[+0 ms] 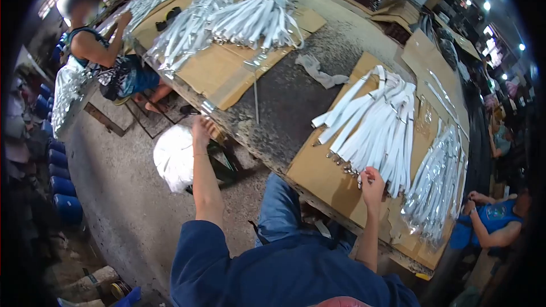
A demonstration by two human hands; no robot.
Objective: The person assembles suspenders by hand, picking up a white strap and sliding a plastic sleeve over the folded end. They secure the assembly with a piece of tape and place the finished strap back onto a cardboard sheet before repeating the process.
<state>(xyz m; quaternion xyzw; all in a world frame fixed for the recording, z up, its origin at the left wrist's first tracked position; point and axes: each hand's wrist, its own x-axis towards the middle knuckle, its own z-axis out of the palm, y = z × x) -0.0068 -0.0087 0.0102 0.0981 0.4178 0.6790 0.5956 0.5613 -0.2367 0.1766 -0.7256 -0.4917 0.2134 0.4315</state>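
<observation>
My right hand (372,185) is at the lower ends of a fanned bundle of white flat straps (378,119) with metal end fittings. Its fingers are pinched at one strap's end. My left hand (200,132) reaches out to the table's near edge, just above and beside a rounded white bundle (173,159) that looks like thin plastic. Its fingers are drawn together, and whatever they may hold is too small to make out. Right of the loose straps lies a pile of straps in clear plastic sleeves (437,185).
Cardboard sheets (222,82) cover parts of the dark worktable (273,108). More white straps (256,17) are heaped farther along, near a grey rag (321,71) and a thin rod (256,102). One person (94,45) sits at left, another (495,219) at right. Blue drums (65,187) line the left.
</observation>
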